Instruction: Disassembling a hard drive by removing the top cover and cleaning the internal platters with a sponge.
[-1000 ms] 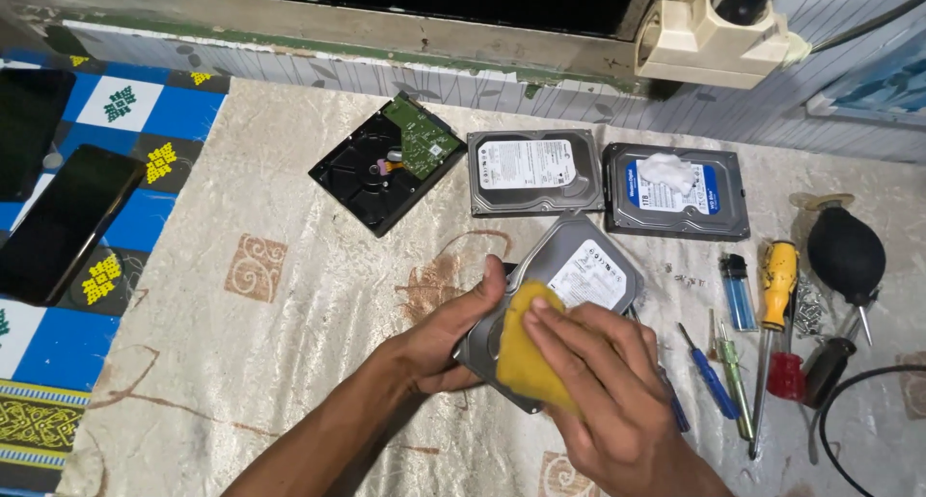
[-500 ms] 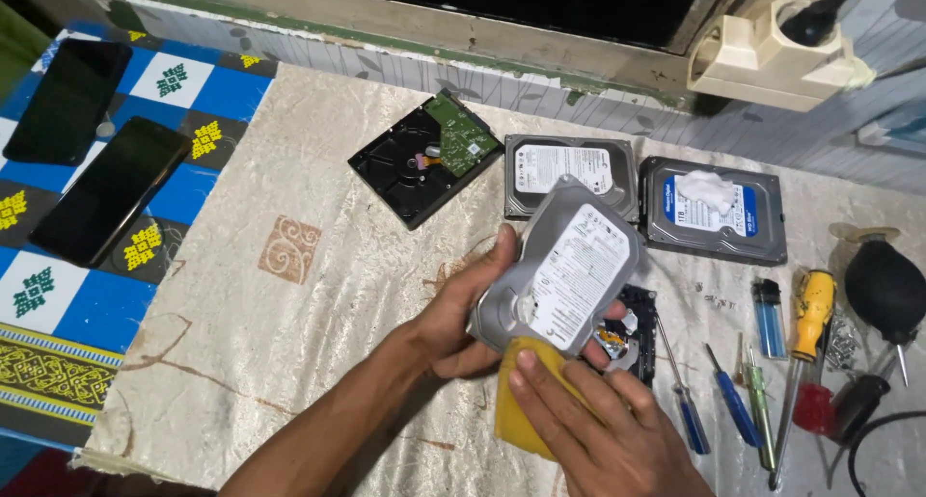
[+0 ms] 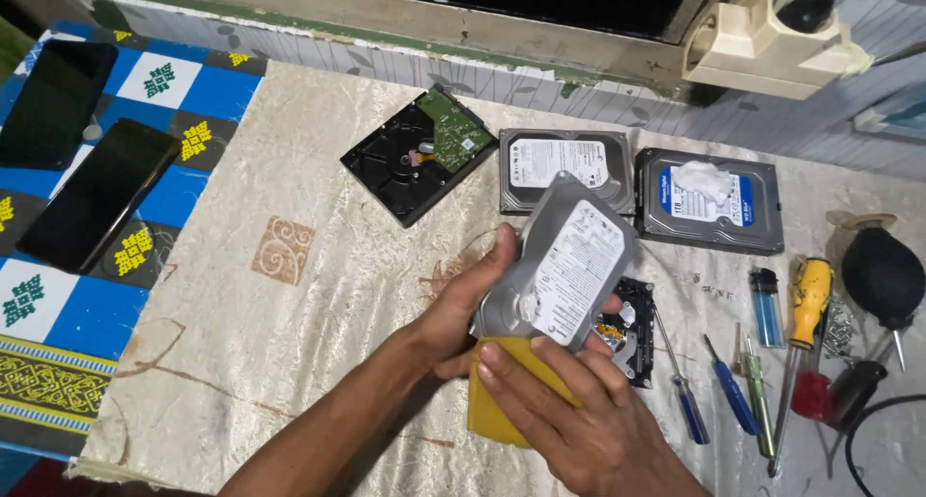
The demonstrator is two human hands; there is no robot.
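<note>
on the cream patterned cloth, head view: the left hand clasps the edge of a silver hard drive cover, tilted up off an opened drive; the right hand, fingers pressed together, pins a yellow cloth against the cover's lower edge. judged progress: cover is off, wiping appears under way. labels: a white rectangular sticker on the held cover; a white one on the grey drive; a blue-and-white one on the dark drive.
</note>
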